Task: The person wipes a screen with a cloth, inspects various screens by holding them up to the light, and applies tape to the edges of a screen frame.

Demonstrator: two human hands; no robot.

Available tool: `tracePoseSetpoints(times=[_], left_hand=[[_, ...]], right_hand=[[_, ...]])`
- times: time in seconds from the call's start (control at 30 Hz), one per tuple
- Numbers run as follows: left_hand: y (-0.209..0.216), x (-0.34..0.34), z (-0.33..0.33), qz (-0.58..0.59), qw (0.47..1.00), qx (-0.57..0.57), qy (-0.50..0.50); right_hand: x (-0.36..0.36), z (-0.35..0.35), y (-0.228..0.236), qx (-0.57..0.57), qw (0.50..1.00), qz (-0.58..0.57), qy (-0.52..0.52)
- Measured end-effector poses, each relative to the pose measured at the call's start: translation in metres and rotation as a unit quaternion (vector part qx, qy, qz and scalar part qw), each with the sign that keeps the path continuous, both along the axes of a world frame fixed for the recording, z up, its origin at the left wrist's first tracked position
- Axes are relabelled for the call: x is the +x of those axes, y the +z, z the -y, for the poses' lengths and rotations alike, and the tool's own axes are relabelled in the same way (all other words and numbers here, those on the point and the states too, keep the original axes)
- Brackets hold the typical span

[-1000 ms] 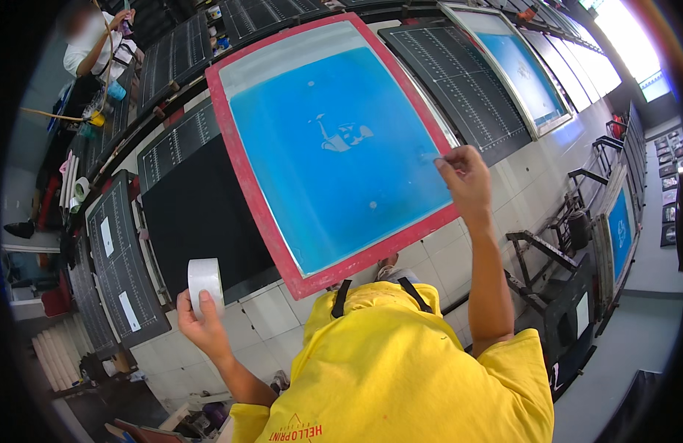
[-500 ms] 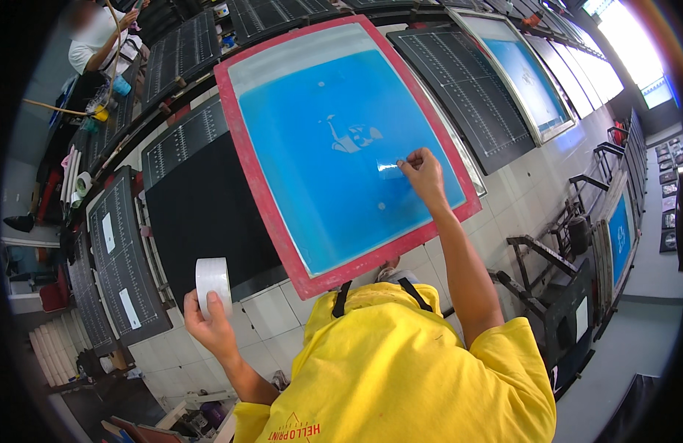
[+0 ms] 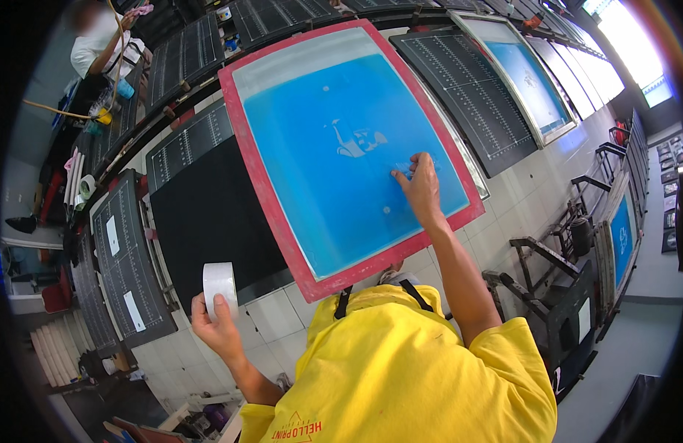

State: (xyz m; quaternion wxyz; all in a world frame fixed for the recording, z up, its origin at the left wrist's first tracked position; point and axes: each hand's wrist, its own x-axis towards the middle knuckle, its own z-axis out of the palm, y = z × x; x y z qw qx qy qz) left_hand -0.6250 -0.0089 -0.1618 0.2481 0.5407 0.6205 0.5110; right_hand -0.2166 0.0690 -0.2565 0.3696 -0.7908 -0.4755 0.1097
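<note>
My left hand grips a wide roll of whitish tape, its thumb against the near side and its fingers mostly hidden behind. Over the lower right of a screen printing frame, my right hand is bent with thumb and fingertips around a small piece of clear tape. That piece is hard to make out against the blue, and I cannot tell whether it touches the mesh. The frame has a red border and blue-coated mesh, with a pale figure stencil above my right hand and small pale dots.
A black sheet lies left of the frame, beside dark printing boards. Another dark board and a second blue screen stand to the right. Metal racks are at right. A person stands far left.
My right thumb and fingertips have moved slightly right and spread a little around the clear tape piece, which shows less plainly. The frame and the tape roll appear shifted slightly right and down.
</note>
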Motion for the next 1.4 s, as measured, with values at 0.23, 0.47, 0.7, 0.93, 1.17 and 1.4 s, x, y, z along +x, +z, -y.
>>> tracePoseSetpoints(times=[0.23, 0.47, 0.7, 0.93, 1.17, 1.4], left_hand=[[-0.003, -0.006, 0.001, -0.016, 1.0, 0.002, 0.006], [-0.007, -0.03, 0.002, -0.014, 0.998, -0.002, 0.064], [-0.043, -0.119, -0.028, -0.041, 0.989, -0.005, 0.141], [-0.12, -0.288, -0.043, -0.082, 0.952, -0.025, 0.294], [-0.165, -0.405, -0.016, -0.328, 0.88, -0.076, 0.336], [-0.15, -0.373, -0.035, -0.367, 0.839, -0.183, 0.357]], right_hand=[[-0.009, 0.005, 0.004, -0.012, 0.986, 0.162, -0.044], [0.019, 0.01, -0.005, -0.021, 0.968, 0.226, -0.106], [0.021, -0.001, -0.015, -0.008, 0.961, 0.26, -0.096], [0.007, -0.01, -0.013, -0.013, 0.962, 0.269, -0.048], [0.022, -0.01, -0.034, -0.04, 0.948, 0.307, -0.072], [0.01, 0.024, -0.016, -0.022, 0.927, 0.368, -0.068]])
